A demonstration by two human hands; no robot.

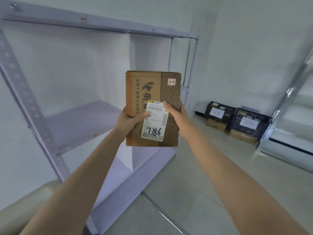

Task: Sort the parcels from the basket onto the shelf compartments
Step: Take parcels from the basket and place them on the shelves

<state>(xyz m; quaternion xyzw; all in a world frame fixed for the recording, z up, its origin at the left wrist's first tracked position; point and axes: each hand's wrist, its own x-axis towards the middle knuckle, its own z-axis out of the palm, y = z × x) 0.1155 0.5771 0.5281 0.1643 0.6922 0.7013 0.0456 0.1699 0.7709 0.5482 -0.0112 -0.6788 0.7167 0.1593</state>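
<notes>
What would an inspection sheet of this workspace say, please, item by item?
Surface: grey metal shelf, with a white divider between compartments.
Job's things: brown parcel, held upright before the shelf; white label with a handwritten number, small tag reading 2-3.
Clutter: nothing seen.
Grippers: left hand and right hand both grip the parcel's lower sides, thumbs in front.
Cables: thin dark line on the wall behind the shelf post, perhaps a cable.
Surroundings: dark crates on cardboard boxes on the floor; second rack at right.

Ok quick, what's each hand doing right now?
Left hand: grips the cardboard box, thumb on its label.
Right hand: grips the same box's right side.
</notes>
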